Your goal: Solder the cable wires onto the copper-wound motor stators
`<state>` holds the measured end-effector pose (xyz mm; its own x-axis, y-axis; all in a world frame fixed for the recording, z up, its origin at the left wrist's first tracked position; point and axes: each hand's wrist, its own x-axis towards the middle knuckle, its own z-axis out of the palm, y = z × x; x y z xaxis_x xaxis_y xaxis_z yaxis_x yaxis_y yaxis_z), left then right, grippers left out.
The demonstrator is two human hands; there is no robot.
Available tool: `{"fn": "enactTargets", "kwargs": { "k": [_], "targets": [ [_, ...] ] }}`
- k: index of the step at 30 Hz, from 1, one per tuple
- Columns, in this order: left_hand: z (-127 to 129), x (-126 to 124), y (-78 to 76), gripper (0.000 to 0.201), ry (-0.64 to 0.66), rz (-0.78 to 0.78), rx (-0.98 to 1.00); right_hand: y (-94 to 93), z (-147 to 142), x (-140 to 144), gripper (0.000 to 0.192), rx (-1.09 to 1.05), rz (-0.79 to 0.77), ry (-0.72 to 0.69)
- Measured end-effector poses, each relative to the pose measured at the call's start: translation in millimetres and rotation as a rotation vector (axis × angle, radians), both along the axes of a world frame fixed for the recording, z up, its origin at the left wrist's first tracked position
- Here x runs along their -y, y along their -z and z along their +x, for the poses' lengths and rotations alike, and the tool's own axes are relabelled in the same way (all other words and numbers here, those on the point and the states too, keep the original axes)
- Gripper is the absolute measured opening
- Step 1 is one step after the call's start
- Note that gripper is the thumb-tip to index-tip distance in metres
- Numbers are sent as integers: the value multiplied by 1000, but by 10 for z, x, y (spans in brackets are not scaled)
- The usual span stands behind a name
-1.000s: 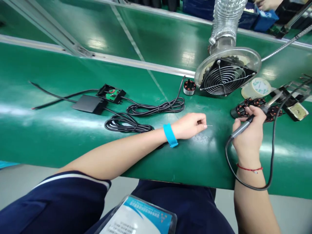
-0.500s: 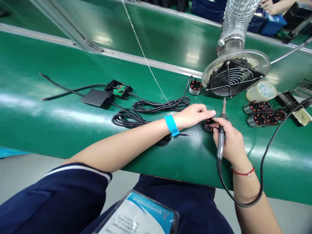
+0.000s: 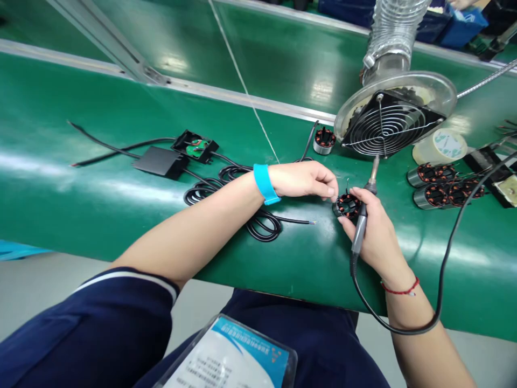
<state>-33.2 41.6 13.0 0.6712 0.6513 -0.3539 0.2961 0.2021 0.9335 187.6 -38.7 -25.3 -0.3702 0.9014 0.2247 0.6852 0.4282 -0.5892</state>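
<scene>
At the near edge a badge (image 3: pixel 230 358) is cut off by the frame, and its print is too small to read. On the green table (image 3: pixel 81 188) the right hand (image 3: pixel 374 231) holds a soldering iron (image 3: pixel 361 221) in a closed grip, tip pointing away, and its fingertips also touch a small motor stator (image 3: pixel 347 205) lying on the table between both hands. The left hand (image 3: pixel 305 180), with a blue wrist strap (image 3: pixel 264 183), pinches narrow at the stator's left side; what it pinches is too thin to see. The forearm partly hides the coiled black cables (image 3: pixel 226 188). To the right lie more stators (image 3: pixel 440 186). Farther stands a fume fan (image 3: pixel 390 129), its hose cut off at the top.
</scene>
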Motion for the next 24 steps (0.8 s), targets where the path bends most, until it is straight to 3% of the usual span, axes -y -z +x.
{"fn": "enactTargets", "kwargs": {
  "k": [4, 9, 12, 17, 21, 24],
  "targets": [
    [98, 62, 71, 13, -57, -155, 129, 8, 8, -3, 54, 14, 24, -34],
    [199, 122, 74, 34, -286, -283, 144, -34, 11, -5, 50, 75, 77, -73],
    [223, 131, 63, 29, -338, -339, 157, -53, -4, -7, 47, 92, 98, -68],
    [209, 128, 72, 21, -319, -470, 273, -78, -10, 1, 46, 114, 107, -78],
    [221, 165, 84, 13, -299, -433, 298, -90, 25, -2, 47, 122, 147, -37],
    [253, 229, 56, 12, -299, -390, 207, -79, 63, -18, 47, 133, 179, 65]
  ]
}}
